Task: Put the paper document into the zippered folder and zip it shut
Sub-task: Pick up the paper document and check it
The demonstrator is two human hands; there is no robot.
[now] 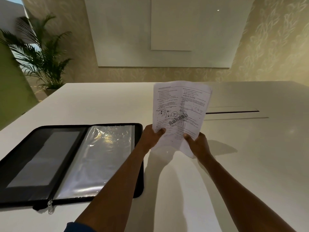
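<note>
The thumb of the left hand (151, 135) is pressed onto the printed face of the white paper document (179, 113) near its lower left corner, the remaining fingers being hidden behind the sheet, so that the paper is pinched between thumb and fingers. The thumb of the right hand (198, 144) is likewise laid on the front of the sheet near its lower right part, with the other fingers curled behind; the lower right corner of the paper is bent downward past the palm. The document is held upright and clear of the table, slightly bowed along a vertical middle fold, and is printed in two columns of small text with a branching diagram and a grey diagonal watermark. Both bare forearms are extended from the lower edge of the view, and a dark blue sleeve (75, 227) is seen at the left elbow.

The black zippered folder (28, 166) is laid open and flat on the glossy white table (242, 164), to the left of the hands, its right edge passing under the left forearm. A stack of clear plastic sleeves (100, 158) is exposed on its right half, and a metal zipper pull (50, 205) is seen at its near edge. A green potted palm (40, 54) is visible beyond the far left corner of the table.
</note>
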